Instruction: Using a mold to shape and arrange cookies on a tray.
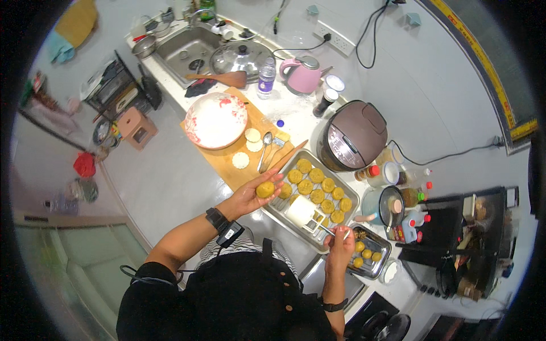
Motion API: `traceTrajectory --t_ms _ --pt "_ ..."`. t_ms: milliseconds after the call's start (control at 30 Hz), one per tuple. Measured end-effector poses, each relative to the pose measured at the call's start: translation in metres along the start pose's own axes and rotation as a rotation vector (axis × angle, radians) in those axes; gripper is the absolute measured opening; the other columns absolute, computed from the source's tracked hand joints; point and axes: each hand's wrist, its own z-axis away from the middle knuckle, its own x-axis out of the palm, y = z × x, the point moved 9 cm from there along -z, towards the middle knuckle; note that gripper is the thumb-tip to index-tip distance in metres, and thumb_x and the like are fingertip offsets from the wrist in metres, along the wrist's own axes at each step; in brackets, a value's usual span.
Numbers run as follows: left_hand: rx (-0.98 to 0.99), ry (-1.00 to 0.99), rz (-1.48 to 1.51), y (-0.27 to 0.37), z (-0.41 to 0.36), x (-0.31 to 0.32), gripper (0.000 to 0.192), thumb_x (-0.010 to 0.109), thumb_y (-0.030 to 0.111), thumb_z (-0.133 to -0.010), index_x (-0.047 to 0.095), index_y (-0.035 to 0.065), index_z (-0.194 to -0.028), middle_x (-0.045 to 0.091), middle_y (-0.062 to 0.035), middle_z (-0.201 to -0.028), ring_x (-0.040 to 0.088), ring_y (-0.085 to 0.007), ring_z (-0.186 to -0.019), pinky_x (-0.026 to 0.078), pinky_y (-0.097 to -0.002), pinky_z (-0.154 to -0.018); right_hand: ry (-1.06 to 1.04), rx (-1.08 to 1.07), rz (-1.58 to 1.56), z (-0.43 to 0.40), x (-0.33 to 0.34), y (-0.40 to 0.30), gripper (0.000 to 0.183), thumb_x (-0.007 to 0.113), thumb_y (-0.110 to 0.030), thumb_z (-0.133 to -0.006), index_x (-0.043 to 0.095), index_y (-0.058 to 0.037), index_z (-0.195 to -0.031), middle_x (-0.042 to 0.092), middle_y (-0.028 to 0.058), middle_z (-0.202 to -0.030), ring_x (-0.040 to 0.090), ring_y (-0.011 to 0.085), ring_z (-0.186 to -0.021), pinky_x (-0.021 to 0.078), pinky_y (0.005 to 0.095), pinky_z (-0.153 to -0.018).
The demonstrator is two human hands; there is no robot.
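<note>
On the upturned palm of my left hand (251, 192) rests a round yellow dough ball (265, 189), at the left edge of a metal baking tray (354, 192). My right hand (341, 245) grips the metal rod and handle end of a white plastic mooncake press mould (302, 212). The mould is tilted over the tray and hides part of its near side. Several flat, patterned yellow cakes (317, 196) lie in loose rows on the tray's rack. Beside my right hand, a smaller steel tray (381, 264) holds several yellow balls (366, 254) and some brown crumbly filling (361, 234).
A wooden board (219, 170) carries a floral bowl (216, 121), pale scalloped discs (240, 160), a spoon (265, 147) and a rolling pin (294, 154). Behind stand a water bottle (266, 79), a pink kettle (302, 76) and a rice cooker (354, 136). Jars (389, 174) and a pot (379, 206) line the right side.
</note>
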Motion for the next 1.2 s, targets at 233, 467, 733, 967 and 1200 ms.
traceTrajectory --t_ms 233,467,733,967,1200 --pt "-0.272 -0.085 0.164 0.013 -0.016 0.014 0.038 0.05 0.023 -0.1 0.047 0.0035 -0.132 0.053 -0.0117 -0.133 0.055 -0.0225 -0.118 0.049 -0.0332 -0.1 0.055 -0.047 -0.071 0.019 0.038 -0.001 0.018 0.055 -0.025 -0.1 0.053 -0.0072 -0.096 0.056 0.0046 -0.088 0.052 0.0125 -0.059 0.0411 0.0233 -0.052" --pt "0.067 -0.228 -0.53 0.056 0.01 0.091 0.027 0.048 0.015 -0.101 0.053 0.0011 -0.123 0.06 -0.01 -0.12 0.058 -0.0189 -0.113 0.046 -0.0302 -0.1 0.069 0.139 -0.446 0.019 0.07 0.059 0.026 0.056 -0.03 -0.099 0.056 -0.0046 -0.097 0.055 0.0037 -0.08 0.05 0.0122 -0.06 0.0411 0.025 -0.055" --pt "0.243 -0.167 -0.572 0.1 0.043 0.123 0.021 0.051 0.015 -0.1 0.055 0.001 -0.115 0.061 -0.0109 -0.112 0.058 -0.0177 -0.107 0.047 -0.0317 -0.097 -0.002 0.236 -0.739 0.026 0.132 0.062 0.021 0.054 -0.028 -0.1 0.059 -0.0074 -0.1 0.058 -0.0007 -0.088 0.041 0.007 -0.059 0.0351 0.0212 -0.054" --pt "-0.066 -0.059 -0.36 0.138 0.024 0.053 0.017 0.052 0.02 -0.099 0.055 0.0034 -0.105 0.058 -0.0098 -0.102 0.057 -0.0154 -0.101 0.05 -0.0282 -0.086 -0.032 0.184 -0.648 0.024 0.124 0.058 0.019 0.057 -0.028 -0.099 0.057 -0.009 -0.098 0.058 -0.0008 -0.084 0.052 0.0102 -0.063 0.0431 0.0228 -0.058" --pt "-0.318 0.142 -1.023 0.123 0.001 -0.124 0.026 0.068 0.026 -0.089 0.062 0.0041 -0.102 0.06 -0.0033 -0.095 0.058 -0.0095 -0.084 0.053 -0.0272 -0.067 0.16 0.124 -0.336 0.011 0.088 0.087 0.02 0.056 -0.027 -0.099 0.056 -0.0068 -0.097 0.056 0.0023 -0.084 0.05 0.0128 -0.061 0.0401 0.0263 -0.056"
